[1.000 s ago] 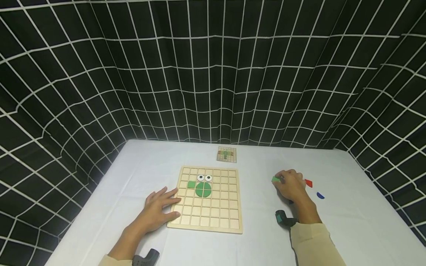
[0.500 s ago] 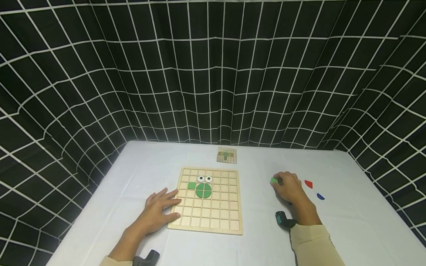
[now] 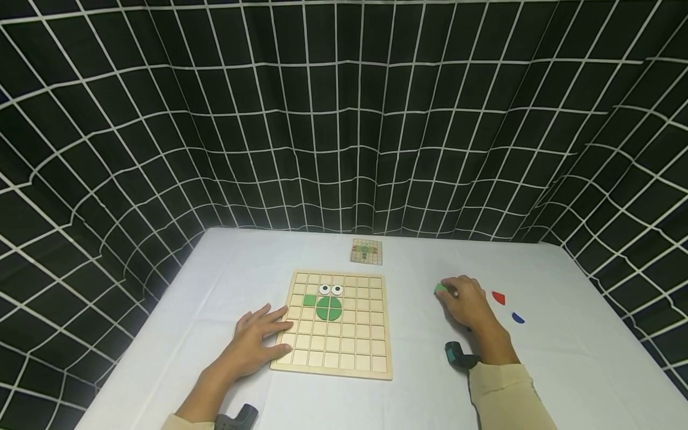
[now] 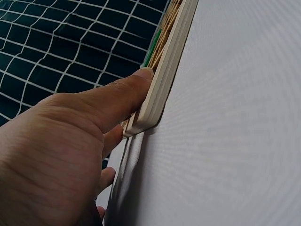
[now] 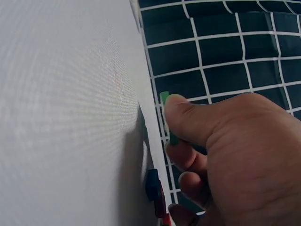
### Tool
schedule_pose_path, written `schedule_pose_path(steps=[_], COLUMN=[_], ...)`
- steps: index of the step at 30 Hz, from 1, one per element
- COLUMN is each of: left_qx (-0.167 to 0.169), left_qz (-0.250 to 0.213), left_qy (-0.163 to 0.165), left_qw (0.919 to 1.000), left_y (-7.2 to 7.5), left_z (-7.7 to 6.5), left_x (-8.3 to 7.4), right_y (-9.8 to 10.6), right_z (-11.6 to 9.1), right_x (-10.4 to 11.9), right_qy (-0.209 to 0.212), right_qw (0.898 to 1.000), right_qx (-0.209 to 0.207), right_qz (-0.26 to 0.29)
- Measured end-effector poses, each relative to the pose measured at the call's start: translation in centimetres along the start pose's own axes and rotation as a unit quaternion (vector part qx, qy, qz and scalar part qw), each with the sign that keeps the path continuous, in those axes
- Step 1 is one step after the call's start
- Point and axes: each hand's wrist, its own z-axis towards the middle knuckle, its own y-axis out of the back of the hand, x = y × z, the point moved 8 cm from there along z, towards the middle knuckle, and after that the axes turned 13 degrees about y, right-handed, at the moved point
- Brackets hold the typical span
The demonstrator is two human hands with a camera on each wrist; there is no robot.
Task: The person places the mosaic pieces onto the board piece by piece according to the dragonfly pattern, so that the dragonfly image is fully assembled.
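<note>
My left hand [image 3: 255,339] rests with spread fingers on the left edge of a wooden grid board [image 3: 362,346]. In the left wrist view its thumb [image 4: 117,96] lies over the board's rim. On the board are two white eye pieces [image 3: 325,289], a round green shape of quarter pieces [image 3: 328,309] and a green square tile [image 3: 309,300]. To the right of the board, my right hand [image 3: 466,301] pinches a small green tile [image 3: 440,289] between thumb and fingers. The right wrist view shows this tile [image 5: 164,98] edge-on, held apart from the table.
Beyond the board lies a small pattern card [image 3: 367,251]. A red piece [image 3: 498,297] and a blue half-round piece [image 3: 518,318] lie right of my right hand. More blue [image 5: 152,184] and red pieces show below it in the right wrist view. A black gridded curtain [image 3: 344,119] surrounds the table.
My right hand has shifted slightly left with the green tile, which has turned between the fingers. More of the red piece is uncovered. The left hand stays on the board.
</note>
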Motion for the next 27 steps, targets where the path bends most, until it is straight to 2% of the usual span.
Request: schedule_pose_path(steps=[6,9,14,19,27], left_qx=[0.002,0.002,-0.004,-0.001,-0.001], left_qz=[-0.004,-0.006,-0.003,-0.004,-0.002], left_qy=[-0.001,-0.003,-0.002,0.004,0.008], left_qw=[1.0000,1.0000,1.0000,1.0000,1.0000], left_y=[-0.1,-0.2,0.1,0.1,0.1], left_z=[0.2,0.1,-0.1,-0.1,-0.1], left_x=[-0.2,-0.3,-0.2,0.0,0.1], right_y=[0.9,1.6,2.5,3.7,5.2], right_z=[0.1,0.1,0.6,1.0,0.7], right_x=[0.3,1.2,4.2,7.5,11.4], right_qy=[-0.012,-0.007,0.038,0.097,0.124], right_qw=[0.999,0.998,0.993,0.983,0.976], right_qx=[-0.035,-0.061,-0.108,-0.152,-0.174], right_qz=[0.009,0.016,0.041,0.043,0.033])
